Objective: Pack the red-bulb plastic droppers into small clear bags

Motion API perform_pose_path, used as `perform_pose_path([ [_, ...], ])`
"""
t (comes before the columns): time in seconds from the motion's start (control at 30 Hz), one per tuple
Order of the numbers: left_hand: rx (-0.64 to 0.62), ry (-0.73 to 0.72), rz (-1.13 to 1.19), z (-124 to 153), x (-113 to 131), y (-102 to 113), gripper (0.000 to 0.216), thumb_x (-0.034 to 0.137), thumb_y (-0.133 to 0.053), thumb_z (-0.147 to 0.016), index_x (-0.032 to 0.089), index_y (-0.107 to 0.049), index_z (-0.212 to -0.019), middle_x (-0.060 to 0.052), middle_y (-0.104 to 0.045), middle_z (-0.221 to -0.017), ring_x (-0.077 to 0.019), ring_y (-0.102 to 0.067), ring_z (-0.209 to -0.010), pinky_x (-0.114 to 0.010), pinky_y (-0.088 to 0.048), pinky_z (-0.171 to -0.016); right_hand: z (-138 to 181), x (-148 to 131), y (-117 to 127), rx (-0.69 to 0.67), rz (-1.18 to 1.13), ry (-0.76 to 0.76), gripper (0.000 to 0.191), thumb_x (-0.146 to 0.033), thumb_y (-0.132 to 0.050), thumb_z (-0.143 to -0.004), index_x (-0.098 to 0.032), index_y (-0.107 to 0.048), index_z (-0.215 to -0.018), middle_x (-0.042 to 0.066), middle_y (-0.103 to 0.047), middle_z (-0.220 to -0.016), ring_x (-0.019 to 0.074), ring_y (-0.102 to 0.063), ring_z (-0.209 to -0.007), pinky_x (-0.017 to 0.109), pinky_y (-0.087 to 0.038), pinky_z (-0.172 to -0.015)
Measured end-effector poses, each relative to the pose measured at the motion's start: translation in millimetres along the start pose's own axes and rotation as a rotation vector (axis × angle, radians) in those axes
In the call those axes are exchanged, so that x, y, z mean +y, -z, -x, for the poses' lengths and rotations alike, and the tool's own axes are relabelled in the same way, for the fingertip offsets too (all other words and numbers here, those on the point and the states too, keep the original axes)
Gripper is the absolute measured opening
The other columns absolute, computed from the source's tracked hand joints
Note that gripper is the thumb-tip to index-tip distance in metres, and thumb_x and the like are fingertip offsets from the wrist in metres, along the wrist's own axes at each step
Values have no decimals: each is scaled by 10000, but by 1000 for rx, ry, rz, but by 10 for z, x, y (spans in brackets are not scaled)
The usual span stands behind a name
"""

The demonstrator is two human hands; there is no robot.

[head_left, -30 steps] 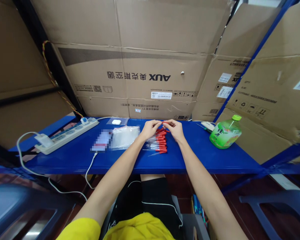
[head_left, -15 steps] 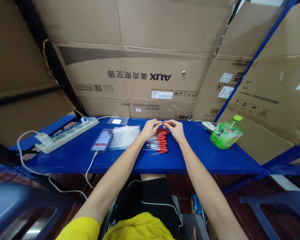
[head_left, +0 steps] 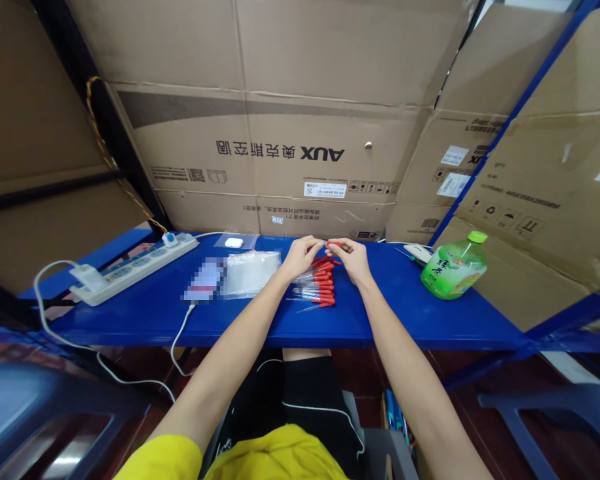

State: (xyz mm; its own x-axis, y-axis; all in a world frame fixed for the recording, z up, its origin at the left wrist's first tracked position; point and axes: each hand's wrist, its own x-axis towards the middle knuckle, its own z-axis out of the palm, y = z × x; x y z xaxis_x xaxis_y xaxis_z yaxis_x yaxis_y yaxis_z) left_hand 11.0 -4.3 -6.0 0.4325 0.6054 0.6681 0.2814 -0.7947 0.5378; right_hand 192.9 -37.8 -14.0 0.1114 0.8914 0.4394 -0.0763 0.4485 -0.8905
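Observation:
My left hand (head_left: 300,256) and my right hand (head_left: 351,257) meet above the middle of the blue shelf (head_left: 405,313), both with fingers pinched on one thin clear dropper with a red bulb (head_left: 332,245). Just below my hands lies a row of several more red-bulbed droppers (head_left: 318,287), side by side on the shelf. A stack of clear plastic bags (head_left: 250,272) lies left of my left hand.
A white power strip (head_left: 130,268) with a charger and cable sits at the left. A blurred phone (head_left: 205,280) and a white earbud case (head_left: 234,243) lie near the bags. A green drink bottle (head_left: 453,268) lies at the right. Cardboard boxes (head_left: 290,153) wall the back.

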Motion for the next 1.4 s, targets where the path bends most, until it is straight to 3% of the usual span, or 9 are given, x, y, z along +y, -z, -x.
perform_pose_path([
  [0.3, -83, -45, -105, -14, 33, 62, 445, 423, -444, -1055, 162, -800, -994, -83, -703, -835, -194, -582, -785, -314, -407, -748, 18, 8, 1, -13, 24, -7, 434, -525, -913, -626, -199, -798, -889, 50, -797, -817, 224, -762, -714, 386, -643, -784],
  [0.57, -143, -54, -205, -10, 33, 54, 429, 418, -423, -1056, 192, -782, -997, -97, -696, -891, -232, -599, -873, -343, -427, -819, 31, 60, 21, -35, 145, 73, 378, -501, -861, -712, -196, -805, -928, 58, -795, -836, 228, -750, -732, 369, -623, -759],
  [0.73, -51, -10, -101, 6, 20, 48, 372, 448, -506, -1022, 209, -785, -962, -98, -683, -874, -240, -596, -876, -342, -425, -847, 17, 63, 32, -48, 164, 72, 372, -507, -833, -740, -208, -801, -958, 43, -781, -807, 212, -721, -704, 349, -608, -723],
  [0.83, 47, 93, -27, 11, -14, 78, 348, 459, -558, -997, 201, -789, -955, -79, -695, -863, -225, -600, -857, -324, -427, -829, 4, 36, 52, -15, 171, 70, 386, -517, -839, -727, -211, -793, -959, 38, -774, -802, 205, -712, -704, 345, -603, -731],
  [0.93, 152, 281, 172, -1, -52, 99, 340, 454, -606, -970, 172, -772, -879, -39, -660, -752, -179, -566, -745, -286, -421, -726, -2, -12, 69, 28, 167, 80, 428, -525, -849, -711, -208, -783, -990, 39, -776, -838, 205, -718, -745, 351, -602, -768],
  [1.1, 233, 613, 984, -46, 1, 90, 377, 494, -721, -903, 119, -709, -940, 15, -537, -676, -70, -455, -564, -198, -383, -562, 2, -58, 42, -1, 113, 88, 420, -552, -790, -786, -202, -771, -1018, 54, -783, -891, 189, -723, -780, 337, -588, -774],
  [1.2, 230, 693, 1274, -66, 94, 86, 457, 582, -649, -934, 131, -672, -1004, 22, -512, -695, -62, -462, -547, -172, -375, -506, 0, -40, 11, -13, 67, 80, 446, -540, -836, -742, -208, -737, -1023, 49, -783, -894, 190, -736, -780, 326, -588, -749],
  [1.4, 179, 709, 1474, -73, 241, 77, 524, 714, -467, -957, 203, -503, -846, 65, -319, -608, -70, -304, -450, -165, -202, -396, 0, -33, -8, 30, 58, 56, 474, -573, -875, -670, -209, -695, -914, 30, -760, -783, 197, -740, -711, 329, -596, -697],
])
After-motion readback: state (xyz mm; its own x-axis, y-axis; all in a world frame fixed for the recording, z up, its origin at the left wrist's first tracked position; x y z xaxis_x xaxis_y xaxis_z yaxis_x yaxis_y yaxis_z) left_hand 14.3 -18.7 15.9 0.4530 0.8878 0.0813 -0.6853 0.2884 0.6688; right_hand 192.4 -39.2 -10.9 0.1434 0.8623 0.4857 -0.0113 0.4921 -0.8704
